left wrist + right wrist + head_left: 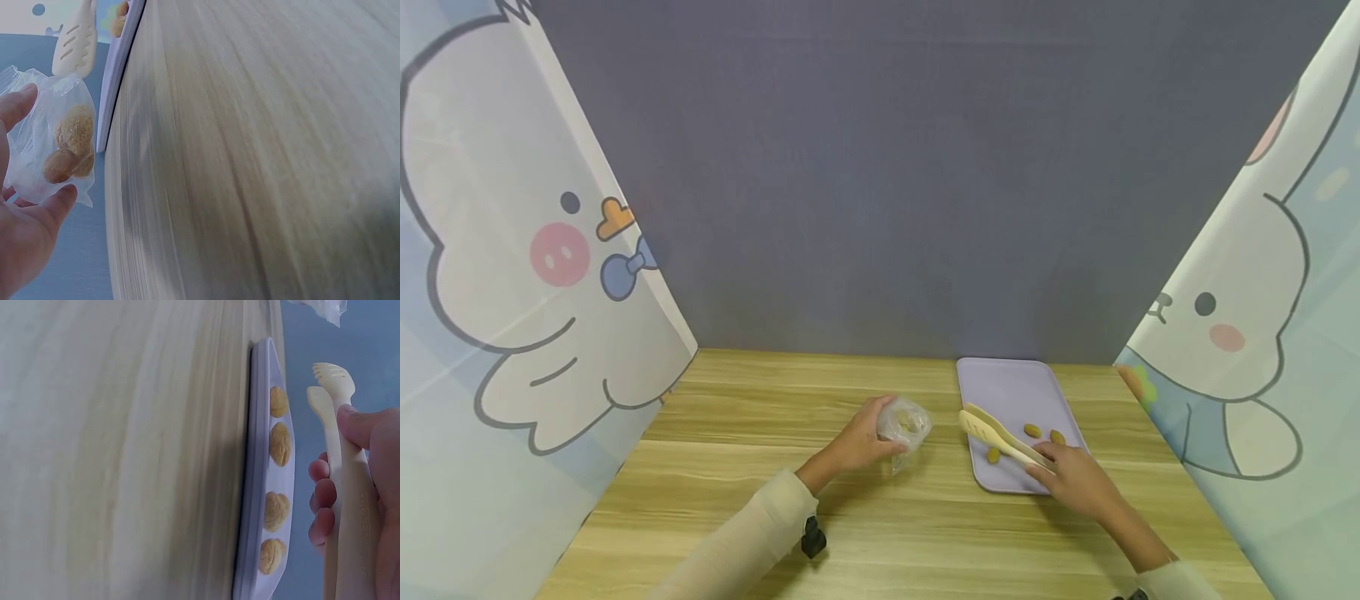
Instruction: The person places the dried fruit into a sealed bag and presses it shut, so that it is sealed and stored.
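Observation:
My left hand (859, 442) grips a clear plastic bag (891, 427) above the table, left of the tray. In the left wrist view, several golden-brown lumps (76, 130) sit inside the bag (37, 169), between thumb and fingers. My right hand (1078, 482) holds cream-coloured tongs (1000, 437) over the lilac tray (1003, 385). Their heads point left toward the bag; in the right wrist view the two tips stand slightly apart with nothing between them. On the tray lie several wrinkled golden-brown pieces (279, 444), whose exact kind I cannot tell.
The wood-grain table (737, 467) extends around the tray. A dark grey panel (880, 183) stands behind it. Cartoon-printed panels flank both sides, a white bird (497, 167) at left and a white rabbit (1255, 275) at right. Dark devices (812, 537) sit at the wrists.

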{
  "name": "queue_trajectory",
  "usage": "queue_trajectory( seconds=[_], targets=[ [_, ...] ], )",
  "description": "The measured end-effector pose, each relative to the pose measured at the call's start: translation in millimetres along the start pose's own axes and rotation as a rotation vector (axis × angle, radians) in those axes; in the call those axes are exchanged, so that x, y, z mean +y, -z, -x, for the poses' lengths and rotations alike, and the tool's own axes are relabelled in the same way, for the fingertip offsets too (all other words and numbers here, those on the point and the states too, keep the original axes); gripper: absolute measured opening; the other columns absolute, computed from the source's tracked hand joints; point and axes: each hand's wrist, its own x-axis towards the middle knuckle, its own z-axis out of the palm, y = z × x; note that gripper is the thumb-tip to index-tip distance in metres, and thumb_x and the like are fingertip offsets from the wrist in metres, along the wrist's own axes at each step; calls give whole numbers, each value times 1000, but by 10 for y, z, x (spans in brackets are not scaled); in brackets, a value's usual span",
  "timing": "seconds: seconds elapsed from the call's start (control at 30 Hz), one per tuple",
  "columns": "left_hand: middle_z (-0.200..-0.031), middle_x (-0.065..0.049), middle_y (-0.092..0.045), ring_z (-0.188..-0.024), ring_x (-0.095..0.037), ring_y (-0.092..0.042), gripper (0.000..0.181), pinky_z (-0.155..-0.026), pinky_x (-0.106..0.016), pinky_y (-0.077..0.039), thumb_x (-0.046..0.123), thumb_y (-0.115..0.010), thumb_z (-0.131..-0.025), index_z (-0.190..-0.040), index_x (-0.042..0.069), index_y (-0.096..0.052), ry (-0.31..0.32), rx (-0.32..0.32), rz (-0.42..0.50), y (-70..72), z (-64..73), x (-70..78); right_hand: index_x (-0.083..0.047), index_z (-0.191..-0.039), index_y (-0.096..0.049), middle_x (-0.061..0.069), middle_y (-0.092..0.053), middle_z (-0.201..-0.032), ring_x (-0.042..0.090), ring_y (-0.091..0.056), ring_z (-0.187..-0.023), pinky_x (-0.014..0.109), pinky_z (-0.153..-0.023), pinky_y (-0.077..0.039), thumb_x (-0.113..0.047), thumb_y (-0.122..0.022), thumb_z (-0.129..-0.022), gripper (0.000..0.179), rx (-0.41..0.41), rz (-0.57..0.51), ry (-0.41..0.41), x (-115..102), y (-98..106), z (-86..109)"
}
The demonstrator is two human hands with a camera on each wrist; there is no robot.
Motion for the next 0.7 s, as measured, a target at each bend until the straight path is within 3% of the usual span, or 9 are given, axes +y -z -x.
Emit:
queue_trajectory(
  seconds=[0.2, 0.7],
  targets=[
    [-148, -17, -46, -118, -27, -55, 92, -97, -46, -50, 33, -83, -84, -154, 1, -35, 12, -6, 8, -6, 9, -1, -4, -113, -73, -15, -54, -65, -2, -40, -55, 21, -54, -38, -30, -73, -93, 33, -29, -21, -41, 37, -16, 73],
    [-148, -18, -46, -118, -28, -55, 93, -97, -48, -49, 34, -84, -83, -153, -2, -35, 24, -6, 24, 4, 14, 13, -11, -113, -74, -18, -59, -75, -4, -44, -66, 24, -60, -41, -28, -77, -89, 29, 27, 57, -8, 94, -76, 197]
  ],
)
